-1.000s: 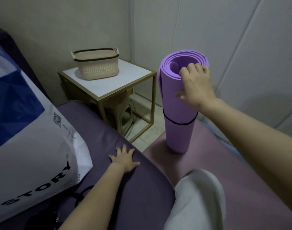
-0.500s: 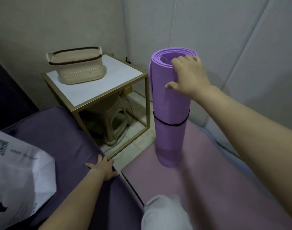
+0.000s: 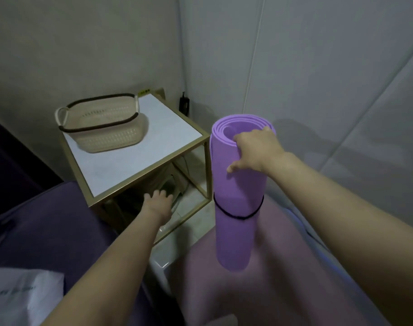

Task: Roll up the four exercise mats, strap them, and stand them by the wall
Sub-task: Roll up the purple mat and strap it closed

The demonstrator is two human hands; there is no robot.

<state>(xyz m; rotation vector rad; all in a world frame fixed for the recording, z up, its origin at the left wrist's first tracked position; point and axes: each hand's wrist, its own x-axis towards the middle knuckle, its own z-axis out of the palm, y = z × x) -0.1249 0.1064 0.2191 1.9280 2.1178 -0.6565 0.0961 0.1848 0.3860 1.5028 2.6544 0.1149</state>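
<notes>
While right hand (image 3: 255,149) grips one rolled mat (image 3: 236,234) | strap (image 3: 236,216): one

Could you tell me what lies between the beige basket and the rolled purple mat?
In the head view, only bare white tabletop and the table's gold frame corner separate basket and rolled mat.

Beige basket (image 3: 102,128) on white-topped side table (image 3: 168,128), purple cushion (image 3: 48,227) beside it, white bag (image 3: 20,295)

There is 1 rolled purple mat (image 3: 233,184), 1 black strap (image 3: 238,215), 1 flat pink mat (image 3: 283,267), 1 basket (image 3: 102,135), 1 desk (image 3: 168,130), 1 white bag (image 3: 20,297), and 2 hands: left hand (image 3: 157,203), right hand (image 3: 257,149).
</notes>
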